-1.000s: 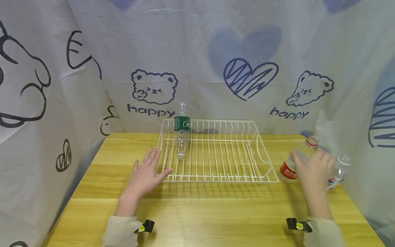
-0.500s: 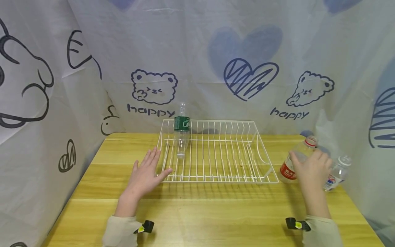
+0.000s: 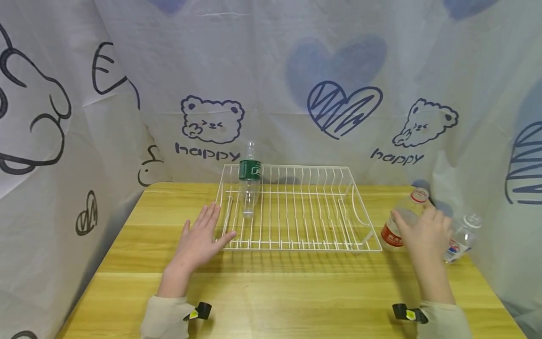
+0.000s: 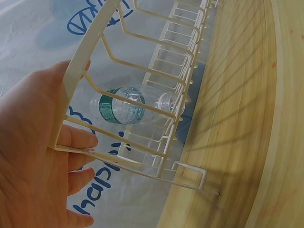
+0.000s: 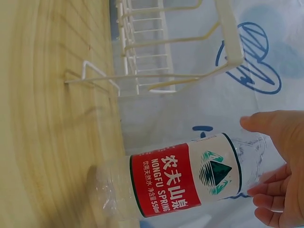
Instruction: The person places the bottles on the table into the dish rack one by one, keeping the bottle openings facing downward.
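My right hand [image 3: 428,240] grips the upper part of a clear plastic water bottle [image 5: 161,185] with a red-and-white label. The bottle leans, mouth upward, to the right of the white wire dish rack [image 3: 296,246]. Its red-ringed neck shows above my fingers. My left hand [image 3: 196,242], fingers spread and mostly straight, rests at the rack's front left corner. In the left wrist view the rack's rim passes between thumb and fingers. A green-labelled clear bottle [image 3: 250,170] stands neck down in the rack's left part.
Just right of my right hand is another clear bottle [image 3: 457,247] with a blue, red and white label. The wooden table [image 3: 271,301] ends at a printed cloth [image 3: 271,94] hanging behind and at both sides.
The red-labelled bottle and my right hand have shifted a little to the left, closer to the rack. My left hand, the rack and the green-labelled bottle have stayed put.
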Tool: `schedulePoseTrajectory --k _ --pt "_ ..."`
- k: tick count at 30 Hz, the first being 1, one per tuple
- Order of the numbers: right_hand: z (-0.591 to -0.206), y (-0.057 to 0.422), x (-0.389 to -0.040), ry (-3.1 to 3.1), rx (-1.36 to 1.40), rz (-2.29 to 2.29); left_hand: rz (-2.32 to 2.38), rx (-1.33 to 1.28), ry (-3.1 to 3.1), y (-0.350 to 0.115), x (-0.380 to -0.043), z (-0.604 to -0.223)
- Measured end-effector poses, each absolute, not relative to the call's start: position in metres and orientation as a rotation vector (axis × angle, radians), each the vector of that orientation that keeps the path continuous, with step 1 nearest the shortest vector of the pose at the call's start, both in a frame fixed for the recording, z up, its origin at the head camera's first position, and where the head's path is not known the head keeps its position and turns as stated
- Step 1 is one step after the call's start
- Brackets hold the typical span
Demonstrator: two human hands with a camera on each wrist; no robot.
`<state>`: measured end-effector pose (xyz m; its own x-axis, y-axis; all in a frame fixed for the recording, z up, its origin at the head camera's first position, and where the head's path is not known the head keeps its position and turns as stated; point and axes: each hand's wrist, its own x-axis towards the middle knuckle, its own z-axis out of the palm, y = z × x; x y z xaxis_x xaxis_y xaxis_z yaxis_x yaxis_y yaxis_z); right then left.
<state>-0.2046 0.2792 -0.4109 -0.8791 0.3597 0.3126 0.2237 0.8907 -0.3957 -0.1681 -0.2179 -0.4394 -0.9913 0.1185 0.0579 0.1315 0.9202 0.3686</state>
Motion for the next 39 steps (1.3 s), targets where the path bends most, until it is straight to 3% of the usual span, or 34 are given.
schedulePoseTrajectory --k 39 --pt "-0.356 0.206 -0.181 -2.063 0.295 0.351 -0.596 -0.19 -3.05 -0.218 -0.168 -0.438"
